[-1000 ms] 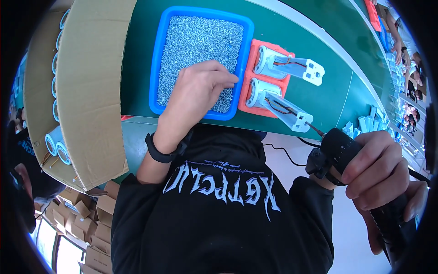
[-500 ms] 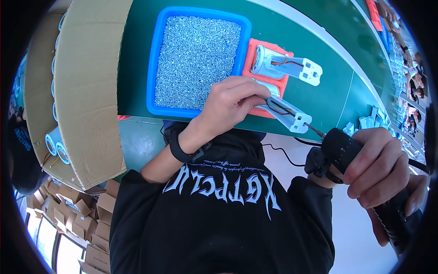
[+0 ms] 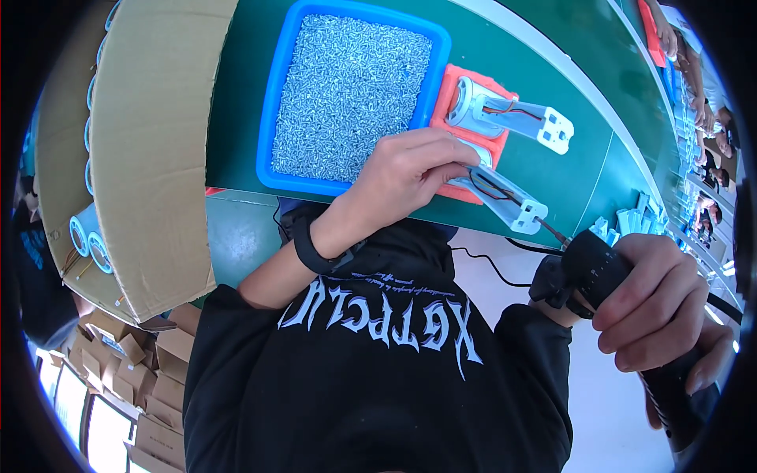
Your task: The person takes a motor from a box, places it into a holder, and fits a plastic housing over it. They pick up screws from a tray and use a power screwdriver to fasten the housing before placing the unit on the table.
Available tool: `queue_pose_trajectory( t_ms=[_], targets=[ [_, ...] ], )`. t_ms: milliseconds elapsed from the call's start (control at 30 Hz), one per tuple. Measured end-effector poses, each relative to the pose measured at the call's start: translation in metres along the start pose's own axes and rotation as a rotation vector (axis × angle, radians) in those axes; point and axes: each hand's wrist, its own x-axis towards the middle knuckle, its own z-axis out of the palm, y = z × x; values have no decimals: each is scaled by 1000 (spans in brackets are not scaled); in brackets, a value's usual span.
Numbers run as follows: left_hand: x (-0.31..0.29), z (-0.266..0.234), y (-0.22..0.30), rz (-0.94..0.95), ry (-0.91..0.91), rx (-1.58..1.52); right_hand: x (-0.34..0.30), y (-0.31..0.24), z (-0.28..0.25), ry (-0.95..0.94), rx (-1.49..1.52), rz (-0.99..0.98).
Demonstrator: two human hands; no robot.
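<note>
Right now, my left grip (image 3: 414, 169) has its thumb and fingertips pressed together at the inner end of the nearer white bracket (image 3: 505, 207); I cannot tell whether a small piece is pinched between them. From that grip the bracket runs out between three and four o'clock, with dark wires (image 3: 493, 189) along its channel, and its round base sits partly behind my fingers in the red holder (image 3: 497, 148). My right grip (image 3: 658, 303) is wrapped firmly around a black power screwdriver (image 3: 595, 272). The bracket lies at ten o'clock from this grip, and the driver's thin shaft meets its outer end. At two o'clock from my left grip, a second white bracket (image 3: 520, 120) stands in the same holder. At eleven o'clock, a blue bin (image 3: 279, 94) full of silvery screws (image 3: 355, 94) rests on the green tabletop (image 3: 572, 185). A cardboard box (image 3: 158, 142) stands at nine o'clock.
</note>
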Motion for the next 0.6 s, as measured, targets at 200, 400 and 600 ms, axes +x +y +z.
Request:
queue_pose_trajectory(
  t_ms=[200,400,600],
  targets=[
    [-2,1,-2,36,13,16,-1,0,0,12,-6,17],
    [-1,-1,1,38,19,43,-6,-9,7,162,-88,-37],
    [-2,0,9,-45,67,-177,-20,-43,14,433,-143,-246]
  ],
)
